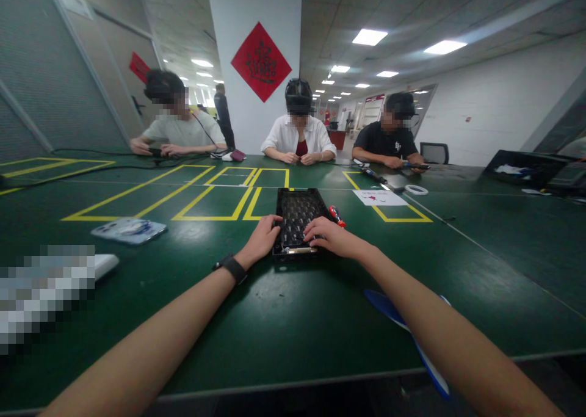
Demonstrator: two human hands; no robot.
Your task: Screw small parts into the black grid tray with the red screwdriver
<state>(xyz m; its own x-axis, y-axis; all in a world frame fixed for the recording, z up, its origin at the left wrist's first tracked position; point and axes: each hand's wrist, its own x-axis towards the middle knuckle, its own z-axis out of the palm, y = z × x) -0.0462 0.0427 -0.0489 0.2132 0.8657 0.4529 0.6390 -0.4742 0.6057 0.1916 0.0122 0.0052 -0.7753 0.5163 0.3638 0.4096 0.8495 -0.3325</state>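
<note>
A black rectangular tray-like part (296,212) with a gridded inside lies on the green table (284,319) in front of me. My left hand (263,239) grips its near left edge, fingers curled over the rim. My right hand (330,236) rests on its near right part, fingers bent down onto the grid. A red-handled tool (337,215) lies against the tray's right side, just beyond my right hand. A dark watch (232,267) is on my left wrist.
Yellow tape rectangles (215,200) mark the table. A plastic packet (129,229) lies at left, a white paper (379,197) and tape roll (416,190) at right, a blue-white object (412,331) under my right forearm. Three people sit across the table.
</note>
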